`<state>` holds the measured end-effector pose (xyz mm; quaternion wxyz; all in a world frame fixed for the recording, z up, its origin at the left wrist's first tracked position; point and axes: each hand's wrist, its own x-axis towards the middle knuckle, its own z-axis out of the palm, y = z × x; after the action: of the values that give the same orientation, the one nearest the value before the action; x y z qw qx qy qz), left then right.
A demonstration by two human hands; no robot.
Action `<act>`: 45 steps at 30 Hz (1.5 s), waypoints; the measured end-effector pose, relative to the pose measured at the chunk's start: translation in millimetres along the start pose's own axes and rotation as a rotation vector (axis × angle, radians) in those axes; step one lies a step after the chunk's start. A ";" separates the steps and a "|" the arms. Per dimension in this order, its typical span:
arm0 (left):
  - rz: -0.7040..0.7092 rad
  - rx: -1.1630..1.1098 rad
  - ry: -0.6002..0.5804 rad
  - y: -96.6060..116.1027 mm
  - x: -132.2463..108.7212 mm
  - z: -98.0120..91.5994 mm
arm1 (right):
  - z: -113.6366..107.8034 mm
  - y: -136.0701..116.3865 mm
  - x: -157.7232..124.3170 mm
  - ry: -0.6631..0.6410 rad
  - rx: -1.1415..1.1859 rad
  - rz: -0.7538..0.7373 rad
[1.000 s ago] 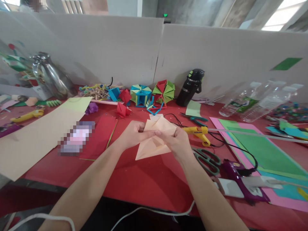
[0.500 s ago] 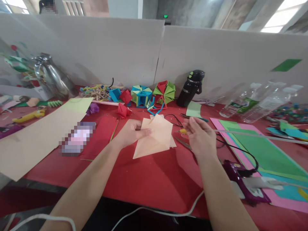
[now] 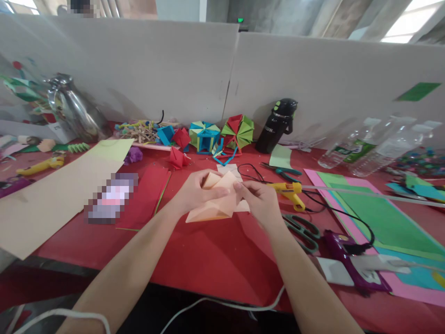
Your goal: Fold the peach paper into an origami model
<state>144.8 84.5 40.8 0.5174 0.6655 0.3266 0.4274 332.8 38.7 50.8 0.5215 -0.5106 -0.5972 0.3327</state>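
A pale peach sheet of folded paper [image 3: 217, 208] is held above the red table, its layers creased and partly opened. My left hand [image 3: 200, 192] is closed around its left side, thumb lying across the front. At the right edge, my right hand [image 3: 257, 199] pinches the paper between thumb and fingers. Just beyond my right hand lies a yellow glue gun [image 3: 290, 188] with a long clear glue stick in its back. Scissors with dark green handles [image 3: 302, 232] rest beside my right wrist, their blades mostly hidden by it.
Folded paper shapes [image 3: 204, 137] and a black bottle [image 3: 276, 125] stand along the white partition. Coloured sheets [image 3: 375, 218] and a purple glue gun [image 3: 351, 260] lie at right. A phone [image 3: 113, 199], red paper [image 3: 146, 197] and a long beige sheet [image 3: 62, 199] are at left.
My right hand has moved left and taken hold of the peach paper, which is now bent by both hands. The yellow glue gun and scissor handles have come into sight.
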 end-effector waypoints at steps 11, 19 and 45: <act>-0.119 -0.027 -0.041 3.3 -0.2 -8.1 | -9.6 9.7 2.5 0.196 0.009 -0.014; -0.003 0.208 0.046 2.5 0.8 -13.0 | -16.4 15.7 6.7 0.237 0.114 0.026; -0.034 0.005 0.031 7.0 -2.3 -8.0 | -18.8 12.0 2.9 0.013 0.260 0.111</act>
<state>136.6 84.0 47.8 0.5180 0.6544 0.3467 0.4280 354.2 42.1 44.8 0.5677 -0.4732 -0.5167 0.4322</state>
